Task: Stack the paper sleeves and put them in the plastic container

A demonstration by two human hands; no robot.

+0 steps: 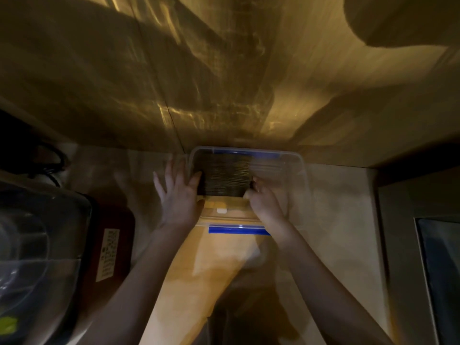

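surface: I see a pale counter (343, 207) | 12 o'clock: clear plastic container (296, 168) resting on it | 6 o'clock: clear lid (239, 229) with blue clip | 9 o'clock: dark red appliance (117, 245)

You have one view only, worn on your head: it looks forward and steeply down over your forearms, close above the tabletop (336, 195), wide-angle, taking in the back wall (224, 70) above; dim and motion-blurred.

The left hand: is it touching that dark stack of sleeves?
Touching. The head view shows the left hand with its thumb pressed against the left edge of the stack of sleeves.
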